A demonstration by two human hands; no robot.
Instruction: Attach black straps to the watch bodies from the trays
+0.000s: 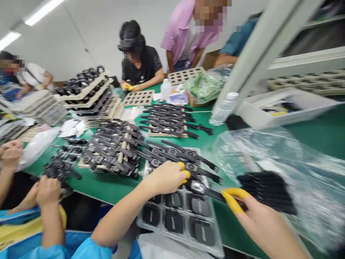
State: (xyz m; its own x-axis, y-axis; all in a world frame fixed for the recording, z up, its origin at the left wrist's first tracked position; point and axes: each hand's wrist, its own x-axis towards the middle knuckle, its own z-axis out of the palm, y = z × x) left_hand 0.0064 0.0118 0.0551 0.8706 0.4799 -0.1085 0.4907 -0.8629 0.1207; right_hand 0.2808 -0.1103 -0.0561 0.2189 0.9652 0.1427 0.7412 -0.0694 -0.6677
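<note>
My left hand [168, 176], with yellow finger covers, is closed at the near end of a black watch-like strap piece [198, 187]. My right hand [242, 205], also with yellow covers, pinches the strap's other end at the right. The piece stretches between both hands above a clear compartment tray [185, 225] that holds square black parts. More black strap pieces [172, 153] lie across the back of this tray. Just what my left fingertips touch is blurred.
Piled strap pieces [113, 147] stand left of the tray, another strap-covered tray [169, 120] behind. A clear plastic bag [304, 180] with black straps lies right. A bottle [223, 108], a white box [285, 108] and a slanted post are near. Other people's hands [48, 190] are at the left.
</note>
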